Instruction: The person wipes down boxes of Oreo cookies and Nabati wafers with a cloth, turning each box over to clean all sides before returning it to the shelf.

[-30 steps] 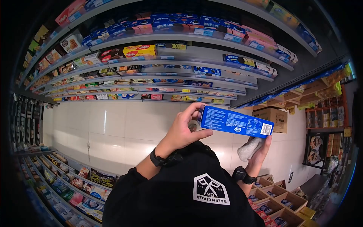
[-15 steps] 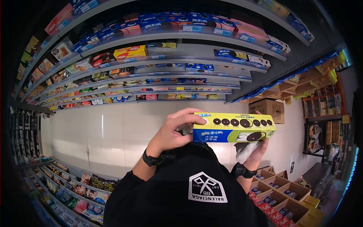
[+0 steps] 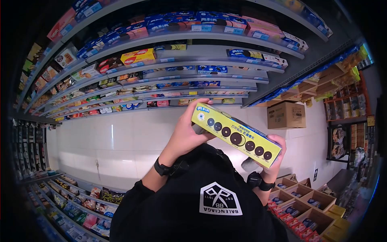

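Observation:
A yellow-green and blue cookie box [image 3: 236, 137] is held up in front of my chest, tilted down to the right. Its yellow-green side, printed with a row of dark round cookies, faces me. My left hand [image 3: 190, 128] grips the upper left end, and the box hides part of its fingers. My right hand [image 3: 278, 150] is closed around the lower right end. Beneath the box near that palm shows a small greyish crumpled thing [image 3: 250, 165], which I cannot make out. Black bands circle both wrists.
Long store shelves [image 3: 177, 38] with boxed cookies and snacks run across the far side. A cardboard carton [image 3: 286, 115] stands on the pale tiled floor to the right. Divided bins [image 3: 308, 201] of packets are at lower right, and snack racks [image 3: 80, 201] at lower left.
The box has rotated in my hands: its left end rose and its right end dropped. The blue front has turned mostly away, and the yellow-green side shows more fully. Both hands keep hold.

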### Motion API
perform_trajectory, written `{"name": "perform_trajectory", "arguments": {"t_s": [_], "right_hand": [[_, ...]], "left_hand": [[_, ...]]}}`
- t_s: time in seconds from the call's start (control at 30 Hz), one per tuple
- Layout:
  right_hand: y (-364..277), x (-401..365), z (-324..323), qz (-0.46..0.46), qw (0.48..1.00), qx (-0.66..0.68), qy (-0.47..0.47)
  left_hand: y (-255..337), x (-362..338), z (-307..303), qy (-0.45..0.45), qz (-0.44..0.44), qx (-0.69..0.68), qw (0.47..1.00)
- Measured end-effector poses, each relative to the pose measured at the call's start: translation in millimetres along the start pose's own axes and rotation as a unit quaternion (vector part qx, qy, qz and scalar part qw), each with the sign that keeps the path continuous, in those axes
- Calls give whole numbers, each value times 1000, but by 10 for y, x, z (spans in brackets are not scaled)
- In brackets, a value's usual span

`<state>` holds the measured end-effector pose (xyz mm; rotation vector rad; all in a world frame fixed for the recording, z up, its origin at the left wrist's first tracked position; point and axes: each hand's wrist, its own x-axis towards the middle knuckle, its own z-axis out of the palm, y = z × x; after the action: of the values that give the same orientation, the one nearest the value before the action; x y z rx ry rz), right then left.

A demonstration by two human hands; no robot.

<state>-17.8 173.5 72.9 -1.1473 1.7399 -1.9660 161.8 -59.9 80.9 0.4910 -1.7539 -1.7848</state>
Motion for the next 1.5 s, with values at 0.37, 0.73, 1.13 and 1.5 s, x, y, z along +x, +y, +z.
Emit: {"name": "perform_trajectory", "arguments": {"t_s": [0.37, 0.73, 1.13, 1.5], "right_hand": [[-587, 264, 444, -51, 993, -91, -46], [-473, 80, 483, 14, 1000, -12, -2], [-684, 198, 410, 98, 966, 231, 61], [-726, 111, 345, 98, 962, 255, -9]], "left_hand": [[-400, 26, 286, -211, -113, 148, 960], [-310, -129, 428, -117, -9, 203, 972], [-323, -2, 97, -237, 72, 33, 968], [-614, -41, -65, -394, -136, -186, 890]]}}
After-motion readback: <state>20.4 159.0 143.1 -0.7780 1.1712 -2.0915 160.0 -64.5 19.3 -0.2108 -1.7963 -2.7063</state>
